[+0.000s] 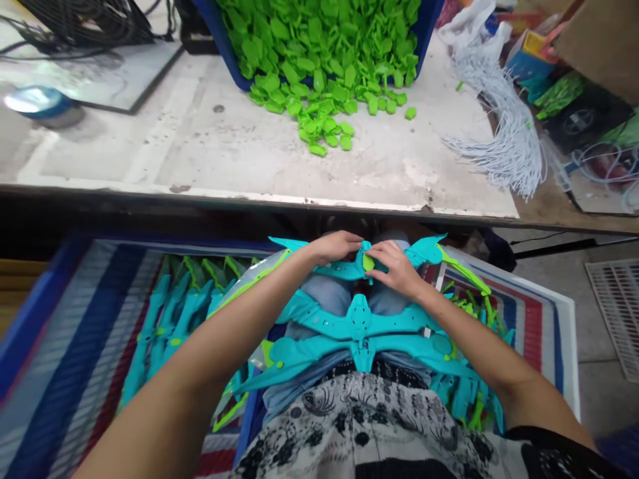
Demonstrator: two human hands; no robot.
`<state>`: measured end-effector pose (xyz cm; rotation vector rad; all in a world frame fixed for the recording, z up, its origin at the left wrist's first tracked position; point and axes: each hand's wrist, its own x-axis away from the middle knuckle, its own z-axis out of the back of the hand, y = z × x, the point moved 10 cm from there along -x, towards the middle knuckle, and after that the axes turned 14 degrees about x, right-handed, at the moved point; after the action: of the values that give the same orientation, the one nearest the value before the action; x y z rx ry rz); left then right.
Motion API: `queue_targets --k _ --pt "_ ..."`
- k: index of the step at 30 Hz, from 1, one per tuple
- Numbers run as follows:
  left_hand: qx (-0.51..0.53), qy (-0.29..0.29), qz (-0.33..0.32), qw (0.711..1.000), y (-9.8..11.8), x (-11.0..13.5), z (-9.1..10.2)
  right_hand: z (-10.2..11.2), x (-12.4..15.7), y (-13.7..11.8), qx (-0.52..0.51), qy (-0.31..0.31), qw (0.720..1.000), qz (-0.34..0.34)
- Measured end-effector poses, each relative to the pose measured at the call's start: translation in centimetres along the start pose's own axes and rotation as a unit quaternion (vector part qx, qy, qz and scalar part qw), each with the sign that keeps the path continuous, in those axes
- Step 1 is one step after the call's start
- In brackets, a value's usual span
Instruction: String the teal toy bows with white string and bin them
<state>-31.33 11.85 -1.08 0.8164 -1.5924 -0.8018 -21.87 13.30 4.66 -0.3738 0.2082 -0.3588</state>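
A teal plastic toy bow (424, 251) lies across my lap, farthest from me. My left hand (335, 245) grips its middle from the left, fingers curled. My right hand (396, 266) pinches a small green plastic piece (368, 262) against the bow's centre. Two more teal bows (359, 318) lie stacked on my lap closer to my body.
A worn white table (239, 153) stands ahead with a blue bin (219, 40) spilling green plastic pieces (324, 66). White cords (504, 133) lie at the table's right. Striped sacks on both sides hold more bows: left (170, 319), right (474, 392).
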Motion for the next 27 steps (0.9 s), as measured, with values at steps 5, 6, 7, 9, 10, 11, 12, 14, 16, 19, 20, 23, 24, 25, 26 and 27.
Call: queue_targets --k 5,6,7,9,10,11,12,14,16,19,20,23,24,25,26,27 --pt "-0.029 -0.017 -0.001 0.999 0.6 0.7 -0.3 -0.2 -1.0 1.7 -0.006 0.006 0.998 -0.067" --pt "-0.038 -0.021 -0.002 0.999 0.7 0.8 -0.4 -0.2 -1.1 1.9 -0.007 -0.002 0.997 -0.079" --pt "-0.047 -0.022 -0.004 0.999 0.7 0.7 -0.5 -0.3 -1.3 2.0 -0.009 -0.014 0.996 -0.088" --pt "-0.064 -0.001 -0.009 0.998 0.7 0.5 -0.4 -0.6 -1.5 2.2 -0.013 -0.040 0.994 -0.105" --pt "-0.074 0.022 -0.011 0.997 0.8 0.3 -0.2 -0.8 -1.5 2.4 -0.017 -0.052 0.992 -0.116" --pt "-0.084 0.048 -0.012 0.995 0.8 0.1 0.1 -1.0 -1.5 2.6 -0.025 -0.062 0.990 -0.127" --pt "-0.089 0.071 -0.009 0.993 0.7 -0.1 0.4 -1.2 -1.5 2.7 -0.040 -0.073 0.987 -0.136" --pt "-0.089 0.091 0.010 0.992 0.4 -0.5 0.6 -1.8 -1.4 3.3 -0.083 -0.095 0.979 -0.159" --pt "-0.082 0.068 0.040 0.993 -0.3 -0.8 0.1 -2.5 -1.3 4.0 -0.130 -0.117 0.966 -0.189" --pt "-0.065 0.040 0.042 0.996 -0.7 -0.9 -0.4 -3.3 -1.3 4.8 -0.140 -0.160 0.954 -0.213" --pt "-0.051 0.036 0.030 0.998 -0.6 -0.9 -0.5 -3.6 -1.4 4.7 -0.123 -0.179 0.954 -0.207" --pt "-0.005 0.028 -0.005 1.000 -0.6 -0.8 -0.8 -3.8 -1.7 4.0 -0.047 -0.215 0.960 -0.175" --pt "0.006 0.030 -0.010 0.999 -0.7 -0.7 -0.9 -3.7 -1.8 3.6 -0.026 -0.218 0.961 -0.166" --pt "0.014 0.034 -0.012 0.999 -0.7 -0.6 -0.8 -3.6 -1.9 3.4 -0.010 -0.216 0.963 -0.162" --pt "0.019 0.039 -0.011 0.999 -0.8 -0.5 -0.8 -3.6 -1.9 3.2 0.003 -0.211 0.964 -0.161" --pt "0.022 0.045 -0.010 0.999 -0.8 -0.5 -0.7 -3.5 -2.0 3.1 0.009 -0.206 0.965 -0.164"
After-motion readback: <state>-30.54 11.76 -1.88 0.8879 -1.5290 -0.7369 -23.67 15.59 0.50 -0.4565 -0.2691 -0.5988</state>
